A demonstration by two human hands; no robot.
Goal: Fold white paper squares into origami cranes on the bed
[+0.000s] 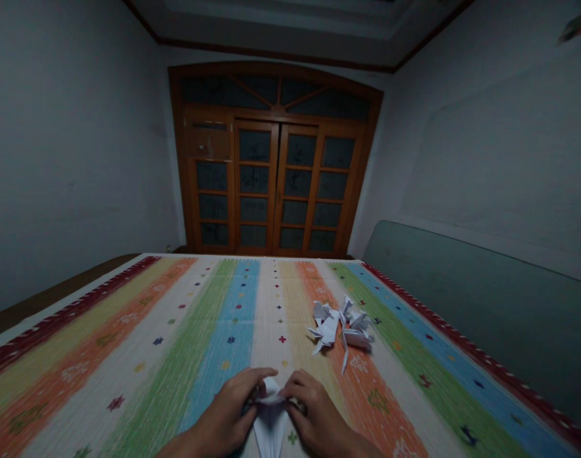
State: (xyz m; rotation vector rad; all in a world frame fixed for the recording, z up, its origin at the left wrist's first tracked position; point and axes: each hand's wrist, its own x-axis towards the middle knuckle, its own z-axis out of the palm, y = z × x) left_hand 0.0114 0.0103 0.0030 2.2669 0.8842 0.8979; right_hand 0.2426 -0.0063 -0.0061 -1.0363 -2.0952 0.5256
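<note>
I am holding a folded sheet of white paper (pixel 270 427) with both hands, pinching it near its upper, far end, where the layers bunch together. My left hand (pixel 226 407) is curled closed around the left side of that end, and my right hand (pixel 314 412) is curled closed around the right side, so both are grasping the paper rather than resting open. My fingertips are mostly tucked behind the fold, and I cannot tell exactly where each one is pressing. The paper is sitting at the near edge of my view, over the middle of a striped woven cloth (pixel 71 312), with its long pointed part running toward me. It seems very light, and thin enough to crumple if I squeeze too hard, though the creases are likely giving it some stiffness. The thick folded end looks like the safest place to take hold, while the narrow point looks more likely to bend. Just beyond my right hand, a heap of folded paper figures (pixel 341 327) is lying on the orange and green stripes. Far beyond the cloth stand glazed wooden double doors (pixel 271 172), and a green padded panel (pixel 462 299) is running along the right side.
</note>
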